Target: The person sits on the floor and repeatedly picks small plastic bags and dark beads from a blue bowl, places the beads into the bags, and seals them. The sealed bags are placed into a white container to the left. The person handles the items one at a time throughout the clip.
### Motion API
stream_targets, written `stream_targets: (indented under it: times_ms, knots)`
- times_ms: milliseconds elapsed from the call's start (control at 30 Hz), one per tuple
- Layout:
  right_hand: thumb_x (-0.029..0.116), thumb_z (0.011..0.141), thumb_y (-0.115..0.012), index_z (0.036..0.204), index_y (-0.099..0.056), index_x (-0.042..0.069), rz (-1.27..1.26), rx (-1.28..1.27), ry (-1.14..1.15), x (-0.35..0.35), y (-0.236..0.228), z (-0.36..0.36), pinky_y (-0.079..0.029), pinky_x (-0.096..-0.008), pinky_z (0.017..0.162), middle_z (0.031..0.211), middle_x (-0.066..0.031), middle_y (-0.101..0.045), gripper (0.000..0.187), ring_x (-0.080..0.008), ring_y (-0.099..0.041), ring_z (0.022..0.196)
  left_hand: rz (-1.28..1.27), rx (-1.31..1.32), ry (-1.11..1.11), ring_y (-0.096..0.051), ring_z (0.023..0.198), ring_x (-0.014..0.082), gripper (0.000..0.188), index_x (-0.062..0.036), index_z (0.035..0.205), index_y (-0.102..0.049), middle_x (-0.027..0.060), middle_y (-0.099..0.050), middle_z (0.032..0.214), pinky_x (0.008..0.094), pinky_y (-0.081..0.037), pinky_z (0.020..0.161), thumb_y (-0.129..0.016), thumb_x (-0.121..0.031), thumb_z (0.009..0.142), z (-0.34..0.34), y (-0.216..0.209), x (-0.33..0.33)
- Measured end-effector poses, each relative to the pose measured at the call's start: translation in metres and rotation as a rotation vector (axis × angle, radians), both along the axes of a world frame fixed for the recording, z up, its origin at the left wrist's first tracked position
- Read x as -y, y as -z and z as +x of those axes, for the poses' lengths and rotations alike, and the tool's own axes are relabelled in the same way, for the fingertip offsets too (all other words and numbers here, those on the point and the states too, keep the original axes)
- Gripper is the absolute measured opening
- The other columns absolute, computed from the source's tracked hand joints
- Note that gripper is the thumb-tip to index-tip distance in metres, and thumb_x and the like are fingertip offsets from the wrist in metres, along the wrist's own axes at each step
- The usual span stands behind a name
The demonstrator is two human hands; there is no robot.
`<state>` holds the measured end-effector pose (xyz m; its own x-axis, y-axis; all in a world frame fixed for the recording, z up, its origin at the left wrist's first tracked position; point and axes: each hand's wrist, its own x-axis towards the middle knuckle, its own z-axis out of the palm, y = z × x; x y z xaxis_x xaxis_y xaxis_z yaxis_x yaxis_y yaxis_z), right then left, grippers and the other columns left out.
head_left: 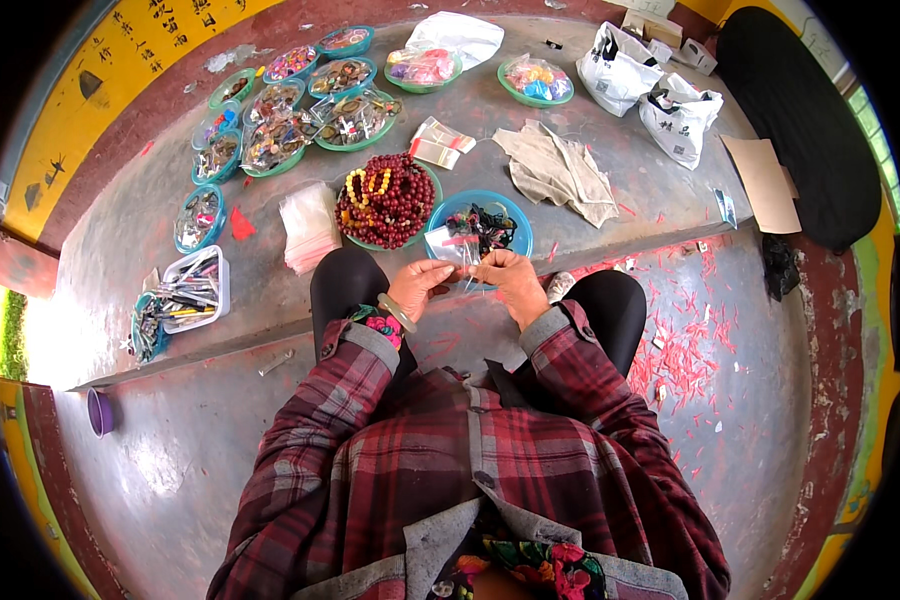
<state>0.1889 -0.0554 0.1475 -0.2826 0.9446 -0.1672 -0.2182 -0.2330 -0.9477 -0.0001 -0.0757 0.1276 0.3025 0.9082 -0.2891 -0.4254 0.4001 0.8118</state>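
Note:
Between my knees, my left hand [417,288] and my right hand [515,286] are brought close together, fingertips pinched. Both grip the near edge of a small clear plastic bag [454,247], which has a reddish strip along it. What lies inside the bag is too small to tell. Just beyond my fingers stands a blue basin [523,238] with dark corded pieces [492,228] in it; the bag overlaps its near left side. Left of that, a green basin [436,195] holds dark red bead strings [400,205] and a yellow bead string [365,190].
A stack of clear bags [310,222] lies by my left knee. Several basins of packed trinkets [353,120] fill the back left. A white tray of tools [225,290] stands left. A beige cloth [560,172] and white bags [678,125] lie right. Red scraps [685,345] litter the floor.

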Motion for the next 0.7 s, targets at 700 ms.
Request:
stream_targets:
  times_ms: [700]
  knots:
    - [0.009,0.074,-0.069,0.08,-0.059,0.004,-0.076,0.011,-0.173,0.001,-0.005,-0.003,-0.035,-0.0177,0.057,0.072,0.0037,-0.055,0.013,-0.004,-0.046,0.062,0.0,-0.051,-0.134,-0.053,0.065,0.0109,0.011,-0.003,0.082,-0.06,0.0021,-0.059,0.073,0.0244,-0.042,0.062,-0.064,-0.012,0.079,-0.001,0.008,-0.003]
